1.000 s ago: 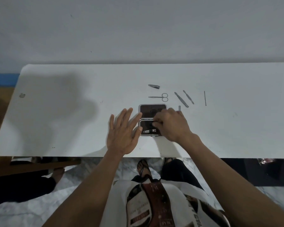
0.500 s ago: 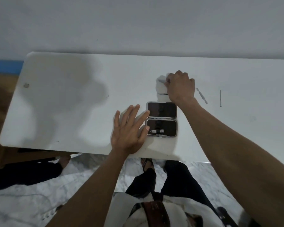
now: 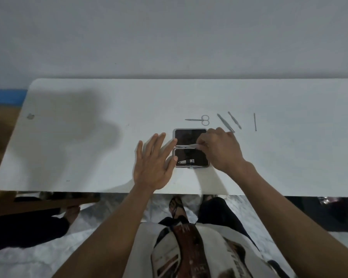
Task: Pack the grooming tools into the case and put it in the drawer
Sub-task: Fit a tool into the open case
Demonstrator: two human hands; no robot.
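My left hand (image 3: 153, 163) lies flat on the white rectangular table (image 3: 78, 149) with the fingers spread wide, holding nothing; its fingertips (image 3: 174, 141) touch the left edge of the small dark case with a silvery rim (image 3: 190, 149). The case lies open near the table's front edge, its two halves side by side — one farther from me, one nearer. In the nearer half a small silver nail clipper (image 3: 186, 161) already sits along the front.

My right hand (image 3: 221, 151) is over the right side of the case, fingers pinched narrow around a thin silver tool (image 3: 189, 145) that lies along the hinge line between the two halves. Only its pale left end shows past my fingers, so I cannot tell what kind of tool it is.

Beyond the case, out on the bare tabletop, lie the rest of the tools. A pair of small silver scissors (image 3: 199, 119) rests just behind the far half, blades pointing left. To the right of them two slim grey metal implements lie slanted side by side — the longer slanted tool (image 3: 225, 122) ends just beside my right knuckles, and the shorter slanted tool (image 3: 234, 120) is next to it. Farther right, apart from those, a thin straight metal stick (image 3: 255, 121) lies pointing away from me.
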